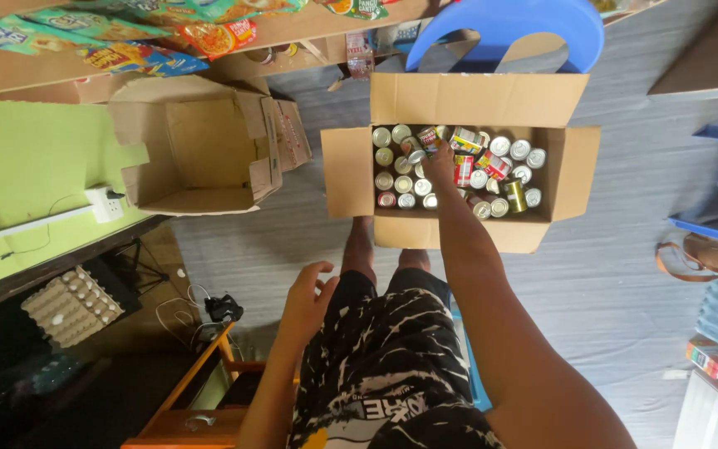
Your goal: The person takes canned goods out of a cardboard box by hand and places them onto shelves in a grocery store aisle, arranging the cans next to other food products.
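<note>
Down on the grey floor [625, 274], just ahead of the seated person's knees, an open cardboard box [571, 170] is being worked, flaps folded out. It is packed with small cans [400, 179]: upright and silver-topped in neat rows on the left, several tipped or lying loose on the right, red and yellow labels showing.

Right hand [440, 160] is stretched forward into the box, fingers pointed down among the cans near the top centre. Contact with a can is likely, but a closed grip cannot be confirmed: fingertips are hidden among the tins, so whether one is held cannot be told. Left hand [307, 293] is hovering above the left thigh, fingers spread and loosely curled, nothing held.

Step judged: a can is being reached for or picked out of the box; nothing is lifted clear yet.

Next move, as judged: fingers need to be closed round one can only, then a straight lift is required so the neighbouring upright cans are not knocked over. The loose ones on the right look easier to take than those wedged in rows.

Nearby: a second, empty cardboard box [201, 154] is lying on its side to the left, beside a green wall [35, 158] with a white socket [105, 204]. A blue plastic stool [508, 25] is seen beyond the box, snack packets [126, 37] on a shelf above, an egg tray [72, 306] lower left.
</note>
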